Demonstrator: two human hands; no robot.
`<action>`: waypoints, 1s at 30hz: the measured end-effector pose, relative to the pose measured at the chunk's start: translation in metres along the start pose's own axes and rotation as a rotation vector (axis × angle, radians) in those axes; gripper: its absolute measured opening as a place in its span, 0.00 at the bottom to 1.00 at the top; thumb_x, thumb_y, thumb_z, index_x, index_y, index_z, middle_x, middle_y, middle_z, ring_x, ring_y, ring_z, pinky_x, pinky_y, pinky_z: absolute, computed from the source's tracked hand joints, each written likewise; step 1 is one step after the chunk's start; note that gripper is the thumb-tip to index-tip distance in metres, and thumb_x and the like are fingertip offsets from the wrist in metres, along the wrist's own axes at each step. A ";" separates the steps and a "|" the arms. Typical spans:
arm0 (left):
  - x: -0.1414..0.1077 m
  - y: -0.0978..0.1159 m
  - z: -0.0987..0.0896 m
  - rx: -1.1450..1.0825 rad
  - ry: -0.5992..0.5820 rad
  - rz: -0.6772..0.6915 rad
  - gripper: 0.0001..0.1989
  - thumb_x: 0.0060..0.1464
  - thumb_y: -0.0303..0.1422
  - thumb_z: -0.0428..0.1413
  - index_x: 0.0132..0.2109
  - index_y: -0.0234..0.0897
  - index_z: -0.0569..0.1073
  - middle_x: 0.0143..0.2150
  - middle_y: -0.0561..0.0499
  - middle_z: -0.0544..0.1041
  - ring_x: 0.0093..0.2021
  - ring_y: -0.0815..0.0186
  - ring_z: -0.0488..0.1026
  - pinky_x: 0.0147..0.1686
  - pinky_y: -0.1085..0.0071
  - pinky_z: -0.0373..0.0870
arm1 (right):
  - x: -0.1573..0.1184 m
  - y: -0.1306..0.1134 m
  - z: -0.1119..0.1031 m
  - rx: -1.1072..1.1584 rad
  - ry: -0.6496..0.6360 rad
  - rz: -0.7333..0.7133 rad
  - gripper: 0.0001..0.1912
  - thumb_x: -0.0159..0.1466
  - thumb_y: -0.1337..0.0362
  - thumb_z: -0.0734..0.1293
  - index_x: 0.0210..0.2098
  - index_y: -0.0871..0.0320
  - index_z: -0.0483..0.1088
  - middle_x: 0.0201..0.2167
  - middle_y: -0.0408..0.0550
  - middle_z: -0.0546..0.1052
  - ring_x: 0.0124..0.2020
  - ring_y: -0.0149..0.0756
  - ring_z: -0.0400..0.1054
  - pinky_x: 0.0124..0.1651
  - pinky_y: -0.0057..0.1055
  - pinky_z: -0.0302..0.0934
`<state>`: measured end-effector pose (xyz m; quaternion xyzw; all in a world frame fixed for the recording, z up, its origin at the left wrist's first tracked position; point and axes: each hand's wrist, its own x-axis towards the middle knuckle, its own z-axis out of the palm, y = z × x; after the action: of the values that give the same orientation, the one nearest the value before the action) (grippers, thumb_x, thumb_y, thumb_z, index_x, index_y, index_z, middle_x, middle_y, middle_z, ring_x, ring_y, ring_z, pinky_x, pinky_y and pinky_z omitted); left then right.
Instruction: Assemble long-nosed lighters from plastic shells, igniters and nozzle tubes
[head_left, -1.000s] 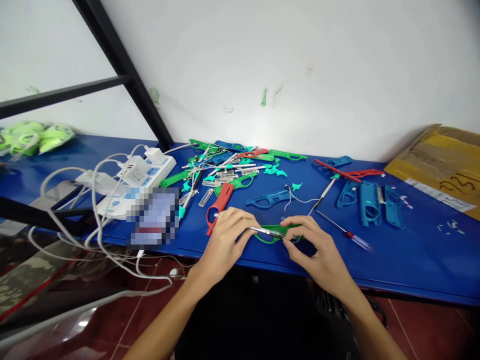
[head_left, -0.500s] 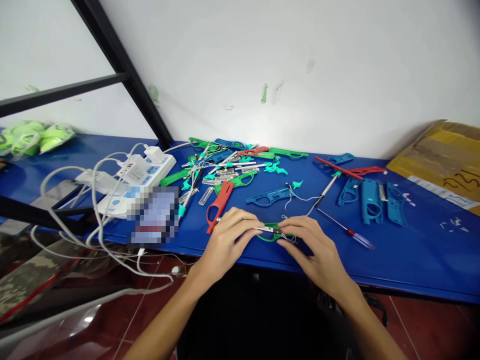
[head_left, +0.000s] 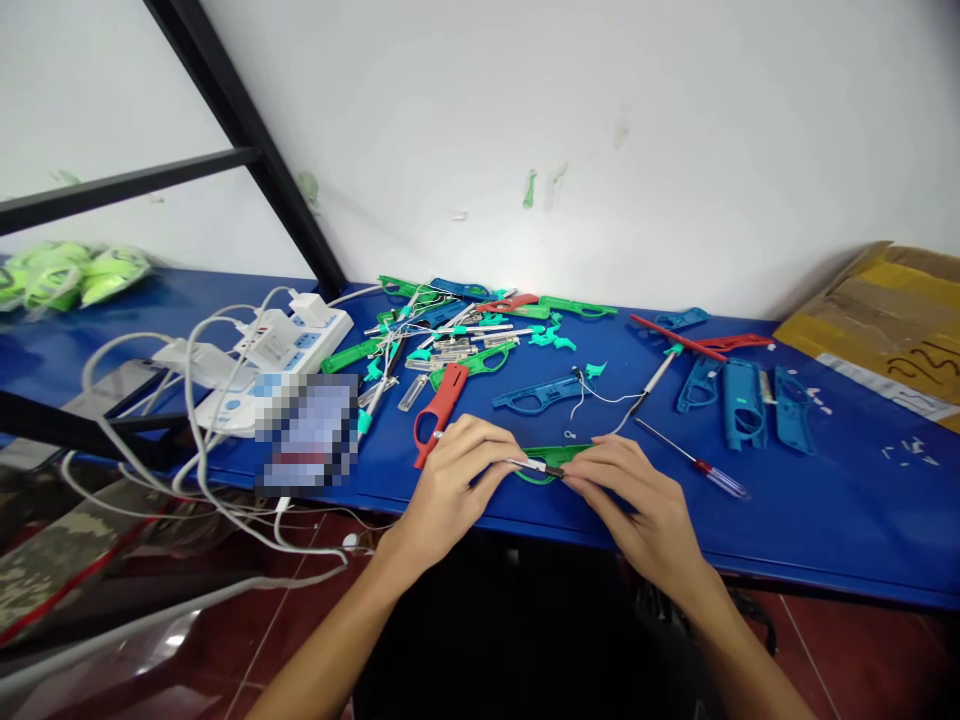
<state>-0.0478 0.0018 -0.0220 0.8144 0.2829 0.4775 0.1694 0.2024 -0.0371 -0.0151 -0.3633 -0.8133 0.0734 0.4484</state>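
Near the table's front edge, my left hand point(head_left: 466, 478) is closed, pinching a thin whitish metal tube with a black end point(head_left: 534, 465) between thumb and fingertips. My right hand point(head_left: 636, 495) pinches the tube's black end from the other side, its fingertips pressed together. The tube tilts slightly down to the right. Just behind and beneath it lies a green plastic lighter shell half point(head_left: 559, 455), partly covered by my hands. A red shell half point(head_left: 442, 405) rests by my left knuckles. Beyond the hands lies a blue shell half point(head_left: 538, 395) with thin white wires.
A pile of shell halves, metal tubes and clear fuel tanks point(head_left: 450, 352) lies at the back. Left of it are a corded power strip point(head_left: 330, 335) and a phone point(head_left: 311, 430). On the right are a screwdriver point(head_left: 712, 474), several blue shell pieces point(head_left: 742, 400) and a cardboard box point(head_left: 877, 310).
My right hand has shifted slightly right and down, and the tube's black end has dipped with it. More of the green shell's right side shows. My left hand has barely moved.
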 end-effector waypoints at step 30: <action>-0.006 0.003 0.002 0.032 -0.045 0.115 0.17 0.70 0.22 0.61 0.61 0.40 0.78 0.50 0.44 0.83 0.46 0.62 0.77 0.46 0.62 0.75 | 0.004 -0.008 0.003 0.125 0.054 0.229 0.11 0.73 0.69 0.72 0.52 0.50 0.79 0.40 0.45 0.85 0.40 0.39 0.79 0.47 0.41 0.72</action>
<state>-0.0474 -0.0039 -0.0255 0.8425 0.2393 0.4634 0.1348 0.1946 -0.0393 -0.0110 -0.4271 -0.7479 0.1649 0.4806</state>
